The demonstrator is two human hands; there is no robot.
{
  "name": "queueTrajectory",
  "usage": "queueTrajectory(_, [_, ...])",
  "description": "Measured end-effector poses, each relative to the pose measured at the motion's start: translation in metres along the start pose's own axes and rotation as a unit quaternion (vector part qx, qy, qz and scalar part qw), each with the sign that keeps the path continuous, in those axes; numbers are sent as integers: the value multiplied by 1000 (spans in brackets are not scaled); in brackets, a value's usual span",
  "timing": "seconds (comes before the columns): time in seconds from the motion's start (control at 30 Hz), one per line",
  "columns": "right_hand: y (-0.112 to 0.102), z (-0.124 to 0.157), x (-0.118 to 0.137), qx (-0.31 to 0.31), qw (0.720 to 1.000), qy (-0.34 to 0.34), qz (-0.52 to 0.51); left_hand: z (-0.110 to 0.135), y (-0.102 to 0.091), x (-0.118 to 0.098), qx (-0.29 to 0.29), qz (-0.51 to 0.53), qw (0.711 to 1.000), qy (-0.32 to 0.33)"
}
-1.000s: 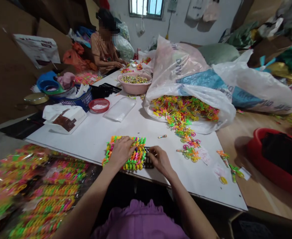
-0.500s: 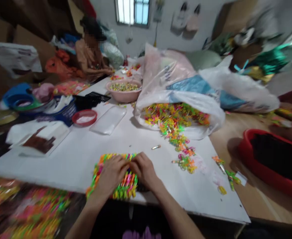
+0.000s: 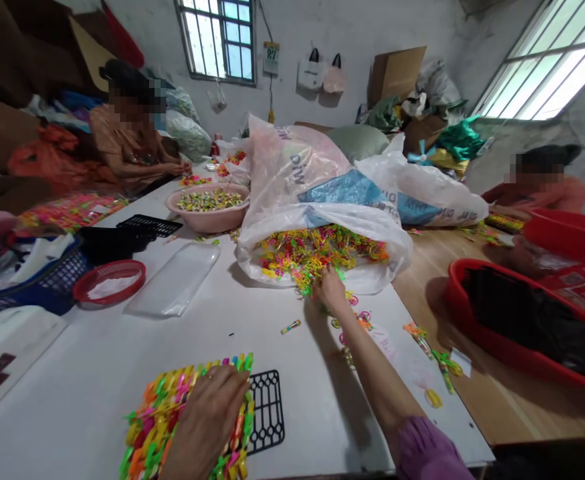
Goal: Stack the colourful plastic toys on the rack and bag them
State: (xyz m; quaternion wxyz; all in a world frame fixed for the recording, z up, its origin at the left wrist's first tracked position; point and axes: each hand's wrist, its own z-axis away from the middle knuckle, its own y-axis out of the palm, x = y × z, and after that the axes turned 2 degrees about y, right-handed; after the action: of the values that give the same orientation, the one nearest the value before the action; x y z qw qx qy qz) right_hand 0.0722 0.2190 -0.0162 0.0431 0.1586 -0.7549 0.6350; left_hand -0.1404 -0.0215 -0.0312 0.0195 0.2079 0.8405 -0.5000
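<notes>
My left hand (image 3: 205,417) lies over neat rows of small bright plastic toys (image 3: 145,427), its fingers stretched out on top of them. These rows sit on a black plastic grid rack (image 3: 279,407), whose right end shows bare. Farther forward, my right hand (image 3: 331,291) is at the front of a loose heap of similar plastic toys (image 3: 317,243), with its fingers curled in on some of them. That heap spills from the mouth of a large white plastic sack (image 3: 252,247). A small tube-like piece (image 3: 290,327) lies alone on the white table (image 3: 182,340).
A pink basin (image 3: 207,221) of small pieces stands at the back left, near a red tray (image 3: 137,270) and a clear bag (image 3: 175,280). At right is a red tub (image 3: 455,300) with black contents. Co-workers sit at far left (image 3: 127,140) and far right (image 3: 547,180).
My right hand has left the rack and reached forward to the heap. My left hand stays on the rows of toys. The view has turned to the right.
</notes>
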Motion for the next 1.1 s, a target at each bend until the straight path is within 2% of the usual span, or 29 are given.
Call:
queueTrajectory(0.03, [0,-12,-5,9,999,26,34,-1,0,0,6,11,1000,-4])
queueTrajectory(0.1, [2,-23,-11,34,997,36,62,-3,-3,0,23,31,999,-21])
queueTrajectory(0.27, [12,-26,-18,74,994,20,81,-15,-25,4,70,59,992,-82])
queueTrajectory(0.33, [15,-32,-23,73,993,10,91,-16,-42,14,36,77,989,-121])
queueTrajectory(0.43, [11,-40,-29,57,992,-19,111,-5,-76,31,-78,58,967,-234])
queueTrajectory(0.47, [7,-41,-30,41,992,-32,114,2,-87,35,-101,44,956,-271])
queueTrajectory(0.53, [-1,-34,-30,-13,992,-70,107,17,-104,40,-105,17,941,-321])
queueTrajectory(0.6, [-7,-13,-27,-61,984,-145,86,29,-109,38,-77,6,939,-335])
queueTrajectory(0.67, [-7,22,-20,-56,962,-257,66,32,-104,30,-56,3,949,-310])
queueTrajectory(0.73, [0,68,-13,-1,926,-372,55,26,-90,19,-47,-3,967,-252])
queueTrajectory(0.8, [11,114,-8,52,895,-442,39,13,-73,6,-27,-9,983,-181])
queueTrajectory(0.83, [15,133,-7,65,891,-449,27,5,-64,1,-6,-12,989,-150])
queueTrajectory(0.9, [19,160,-8,69,902,-427,4,-9,-48,-9,49,-14,993,-102])
queueTrajectory(0.97, [14,173,-8,67,926,-370,-10,-19,-34,-14,95,-20,992,-86])
queueTrajectory(1.1, [0,177,6,114,972,-202,22,-24,-16,-9,109,-21,990,-89])
